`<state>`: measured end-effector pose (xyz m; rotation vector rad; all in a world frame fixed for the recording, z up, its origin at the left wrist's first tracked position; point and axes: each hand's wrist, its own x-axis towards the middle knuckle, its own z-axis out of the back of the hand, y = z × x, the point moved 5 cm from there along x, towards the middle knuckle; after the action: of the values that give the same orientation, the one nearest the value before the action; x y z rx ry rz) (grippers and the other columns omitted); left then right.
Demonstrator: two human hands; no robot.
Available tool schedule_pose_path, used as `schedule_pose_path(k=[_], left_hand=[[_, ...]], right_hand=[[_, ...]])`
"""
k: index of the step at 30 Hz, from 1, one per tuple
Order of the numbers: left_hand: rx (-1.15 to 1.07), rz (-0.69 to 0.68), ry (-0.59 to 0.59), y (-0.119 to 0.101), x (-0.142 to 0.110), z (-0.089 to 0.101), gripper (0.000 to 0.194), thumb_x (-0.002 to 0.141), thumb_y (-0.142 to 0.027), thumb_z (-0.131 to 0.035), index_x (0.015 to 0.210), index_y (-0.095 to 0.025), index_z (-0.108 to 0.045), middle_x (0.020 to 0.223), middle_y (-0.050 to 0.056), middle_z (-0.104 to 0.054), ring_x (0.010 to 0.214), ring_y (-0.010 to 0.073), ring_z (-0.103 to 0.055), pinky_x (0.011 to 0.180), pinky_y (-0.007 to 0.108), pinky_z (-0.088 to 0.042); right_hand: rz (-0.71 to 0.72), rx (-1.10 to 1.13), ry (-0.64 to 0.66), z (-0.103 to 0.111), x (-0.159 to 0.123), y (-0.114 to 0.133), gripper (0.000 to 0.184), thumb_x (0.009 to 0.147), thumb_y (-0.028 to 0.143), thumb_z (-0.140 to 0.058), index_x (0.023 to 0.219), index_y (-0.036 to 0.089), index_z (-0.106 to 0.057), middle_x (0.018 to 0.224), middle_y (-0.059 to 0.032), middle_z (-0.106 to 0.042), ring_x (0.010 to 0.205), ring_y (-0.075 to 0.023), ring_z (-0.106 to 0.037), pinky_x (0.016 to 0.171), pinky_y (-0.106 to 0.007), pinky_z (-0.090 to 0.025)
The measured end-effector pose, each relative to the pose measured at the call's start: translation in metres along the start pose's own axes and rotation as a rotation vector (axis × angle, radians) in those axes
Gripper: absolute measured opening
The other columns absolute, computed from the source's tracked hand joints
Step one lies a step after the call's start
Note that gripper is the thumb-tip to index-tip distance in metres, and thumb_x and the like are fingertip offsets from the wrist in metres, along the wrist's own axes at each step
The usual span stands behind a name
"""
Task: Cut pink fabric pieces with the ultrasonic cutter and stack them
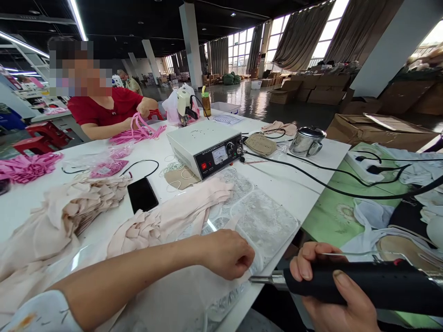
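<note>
Grips the black handheld tool (384,281) in the right hand (353,295) at four o'clock, with thumb and fingers wrapped round its body. Points its metal tip (270,279) toward nine o'clock, just beside the left hand (228,253). Holds that hand at six o'clock with fingers curled inward above pale cloth (194,282); cannot tell of any pinch on it. Has pale strips (148,226) at eight o'clock and a control box (204,143) near centre. Shares the white table (273,184) with a person (107,110) at ten o'clock, holding pink straps (138,133).
</note>
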<state>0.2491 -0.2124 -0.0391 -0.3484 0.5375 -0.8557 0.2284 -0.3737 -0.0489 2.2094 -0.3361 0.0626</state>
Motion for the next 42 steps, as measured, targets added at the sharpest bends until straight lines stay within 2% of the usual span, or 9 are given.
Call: schedule_pose_path(k=[6,10,17,28,42], left_hand=[[0.009,0.014,0.014,0.004,0.008,-0.008,0.013,0.073,-0.008,-0.057,0.065,-0.018,-0.052,0.064,-0.004,-0.057,0.056,0.0113,-0.05,0.05,0.021,-0.037],[0.004,0.006,-0.011,0.003,0.007,-0.009,0.013,0.076,-0.007,-0.057,0.067,-0.017,-0.055,0.071,-0.002,-0.059,0.063,0.0123,-0.054,0.056,0.021,-0.04],[-0.066,-0.036,-0.026,0.003,0.0,-0.006,0.011,0.082,-0.006,-0.06,0.082,-0.016,-0.064,0.079,0.0,-0.062,0.072,0.0108,-0.057,0.067,0.017,-0.044],[-0.088,0.008,-0.031,0.001,-0.001,-0.006,0.01,0.083,-0.007,-0.062,0.088,-0.016,-0.066,0.082,0.0,-0.062,0.071,0.0103,-0.057,0.065,0.017,-0.043],[-0.048,0.014,-0.012,0.003,0.001,-0.009,0.011,0.082,-0.006,-0.061,0.085,-0.016,-0.063,0.082,-0.001,-0.062,0.07,0.0108,-0.056,0.065,0.019,-0.043]], right_hand=[[0.023,-0.02,0.005,-0.003,-0.002,0.002,0.019,0.07,0.036,-0.059,0.077,0.019,-0.063,0.064,-0.0007,-0.052,0.044,-0.0103,-0.047,0.04,-0.024,-0.041],[0.033,-0.03,-0.014,0.0,-0.005,0.003,0.02,0.07,0.037,-0.059,0.078,0.018,-0.062,0.065,-0.0006,-0.051,0.045,-0.0105,-0.047,0.04,-0.025,-0.041],[0.018,-0.014,-0.001,0.001,-0.007,0.003,0.021,0.071,0.038,-0.061,0.079,0.018,-0.062,0.066,-0.0005,-0.052,0.044,-0.0104,-0.048,0.04,-0.025,-0.042],[0.047,-0.055,0.011,-0.005,-0.007,0.008,0.024,0.071,0.042,-0.064,0.078,0.02,-0.06,0.065,0.0005,-0.051,0.044,-0.0105,-0.047,0.038,-0.026,-0.042],[-0.007,-0.061,-0.011,0.011,-0.013,0.01,0.018,0.073,0.038,-0.061,0.08,0.021,-0.059,0.066,-0.0011,-0.048,0.049,-0.0123,-0.045,0.041,-0.029,-0.043]])
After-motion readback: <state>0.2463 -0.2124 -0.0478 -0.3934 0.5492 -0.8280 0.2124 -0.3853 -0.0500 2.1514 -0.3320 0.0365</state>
